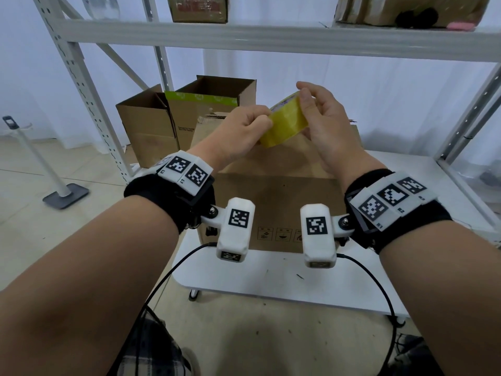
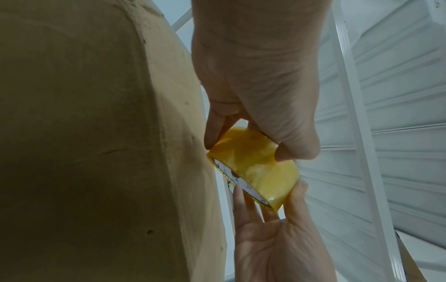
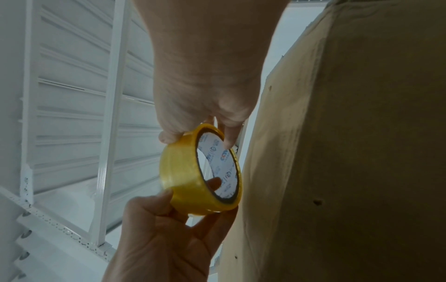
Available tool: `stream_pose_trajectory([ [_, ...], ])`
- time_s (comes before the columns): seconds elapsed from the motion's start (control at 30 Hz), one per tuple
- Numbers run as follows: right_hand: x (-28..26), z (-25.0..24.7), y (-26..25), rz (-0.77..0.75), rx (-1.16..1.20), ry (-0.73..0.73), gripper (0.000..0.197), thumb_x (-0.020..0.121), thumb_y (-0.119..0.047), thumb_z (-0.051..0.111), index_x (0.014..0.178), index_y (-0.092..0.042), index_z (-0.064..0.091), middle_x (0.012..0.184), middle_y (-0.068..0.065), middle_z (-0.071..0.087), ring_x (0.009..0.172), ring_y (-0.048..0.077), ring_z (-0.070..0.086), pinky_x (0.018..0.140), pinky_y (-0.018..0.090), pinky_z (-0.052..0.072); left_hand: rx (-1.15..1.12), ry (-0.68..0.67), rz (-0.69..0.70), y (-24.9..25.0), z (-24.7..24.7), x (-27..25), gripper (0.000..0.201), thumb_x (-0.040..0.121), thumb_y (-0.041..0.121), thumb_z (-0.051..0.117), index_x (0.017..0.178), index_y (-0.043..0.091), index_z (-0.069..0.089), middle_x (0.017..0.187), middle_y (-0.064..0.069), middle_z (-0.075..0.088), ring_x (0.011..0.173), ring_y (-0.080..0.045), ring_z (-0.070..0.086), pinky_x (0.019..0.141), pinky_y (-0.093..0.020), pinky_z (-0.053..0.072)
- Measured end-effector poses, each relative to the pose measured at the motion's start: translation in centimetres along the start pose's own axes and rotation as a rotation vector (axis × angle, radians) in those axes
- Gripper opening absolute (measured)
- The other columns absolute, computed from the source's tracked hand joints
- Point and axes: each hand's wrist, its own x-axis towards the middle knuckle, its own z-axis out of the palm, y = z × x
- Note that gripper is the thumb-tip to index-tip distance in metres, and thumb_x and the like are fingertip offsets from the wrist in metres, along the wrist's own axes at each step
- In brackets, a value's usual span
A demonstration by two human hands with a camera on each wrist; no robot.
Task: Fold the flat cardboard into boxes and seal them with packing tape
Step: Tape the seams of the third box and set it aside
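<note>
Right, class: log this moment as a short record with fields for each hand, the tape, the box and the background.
left hand: pinches the tape roll's outer face
right hand: grips the roll, one fingertip inside the core
tape roll: yellow, held above the box
cardboard box: closed, on the white table
background: two open boxes

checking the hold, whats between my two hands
Only the tape roll: left hand and right hand both pinch it above the box, clearest in the head view.
</note>
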Motion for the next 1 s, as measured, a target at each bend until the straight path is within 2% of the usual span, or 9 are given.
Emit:
stream_pose_trajectory([
  [0.17,0.1,0.0,0.0,0.006,-0.012,0.043,0.025,0.103,-0.036,0.042,0.122,-0.029,0.056,0.115,-0.009,0.057,0.115,0.017,0.056,0.102,0.043,0.048,-0.054,0.026,-0.042,-0.1,0.0,0.0,0.027,0.086,0.010,0.040,0.090,-0.005,0.062,0.086,-0.013,0.051,0.082,-0.020,0.052,0.084,-0.048,0.052],
  [0.23,0.2,0.0,0.1,0.022,-0.009,0.049,0.028,0.103,-0.037,0.042,0.123,-0.026,0.057,0.114,-0.009,0.057,0.115,0.017,0.056,0.102,0.043,0.048,-0.077,0.035,-0.038,-0.1,0.2,0.0,0.040,0.087,0.027,0.047,0.086,-0.010,0.059,0.083,-0.013,0.047,0.079,-0.019,0.049,0.075,-0.040,0.050],
  [0.33,0.1,0.0,0.3,0.047,-0.024,0.036,0.028,0.102,-0.038,0.043,0.123,-0.026,0.057,0.113,-0.006,0.059,0.113,0.019,0.057,0.101,0.043,0.048,-0.029,0.051,-0.019,-0.3,0.2,0.2,0.073,0.080,0.058,0.052,0.083,-0.015,0.054,0.077,-0.012,0.043,0.075,-0.019,0.045,0.074,-0.036,0.044],
  [0.43,0.0,0.1,0.4,0.047,-0.025,0.039,0.025,0.101,-0.039,0.044,0.120,-0.028,0.057,0.112,-0.004,0.059,0.113,0.022,0.057,0.101,0.044,0.048,0.005,0.051,-0.005,-0.7,0.1,0.5,0.059,0.084,0.045,0.052,0.082,-0.014,0.054,0.076,-0.012,0.043,0.073,-0.018,0.045,0.074,-0.041,0.047],
  [0.63,-0.1,0.3,0.2,0.023,-0.072,0.046,0.019,0.103,-0.033,0.044,0.118,-0.030,0.055,0.104,-0.005,0.058,0.099,0.014,0.055,0.094,0.035,0.049,0.070,0.096,0.014,-0.5,0.3,0.8,0.037,0.079,0.026,0.044,0.069,-0.010,0.047,0.062,-0.002,0.034,0.059,-0.011,0.034,0.059,-0.028,0.027],
  [0.73,-0.1,0.3,0.2,0.025,-0.074,0.059,0.024,0.103,-0.034,0.041,0.122,-0.028,0.056,0.103,-0.007,0.056,0.096,0.013,0.053,0.090,0.033,0.048,0.065,0.079,0.019,-1.0,0.3,0.8,0.037,0.078,0.023,0.042,0.078,-0.012,0.052,0.069,-0.009,0.040,0.066,-0.016,0.039,0.064,-0.030,0.033],
  [0.83,-0.1,0.3,0.1,0.033,-0.070,0.062,0.026,0.104,-0.036,0.040,0.123,-0.028,0.055,0.110,-0.006,0.057,0.104,0.015,0.055,0.096,0.035,0.049,0.062,0.064,0.027,-1.7,0.1,0.7,0.031,0.078,0.020,0.042,0.082,-0.006,0.058,0.074,-0.012,0.048,0.072,-0.020,0.046,0.069,-0.042,0.044],
  [0.9,0.0,0.2,0.0,0.035,-0.075,0.068,0.030,0.104,-0.037,0.040,0.127,-0.024,0.055,0.110,-0.009,0.056,0.103,0.013,0.055,0.095,0.034,0.050,0.032,0.067,0.013,-1.4,0.2,0.6,0.039,0.080,0.031,0.046,0.079,-0.006,0.056,0.075,-0.012,0.046,0.073,-0.020,0.047,0.072,-0.044,0.047],
  [1.0,-0.1,0.2,0.0,0.064,-0.083,0.064,0.034,0.104,-0.038,0.040,0.129,-0.022,0.055,0.107,-0.009,0.057,0.099,0.013,0.056,0.092,0.031,0.052,0.005,0.078,-0.010,-0.8,0.4,0.6,0.066,0.078,0.056,0.050,0.079,-0.011,0.054,0.073,-0.011,0.041,0.071,-0.018,0.043,0.070,-0.033,0.038],
])
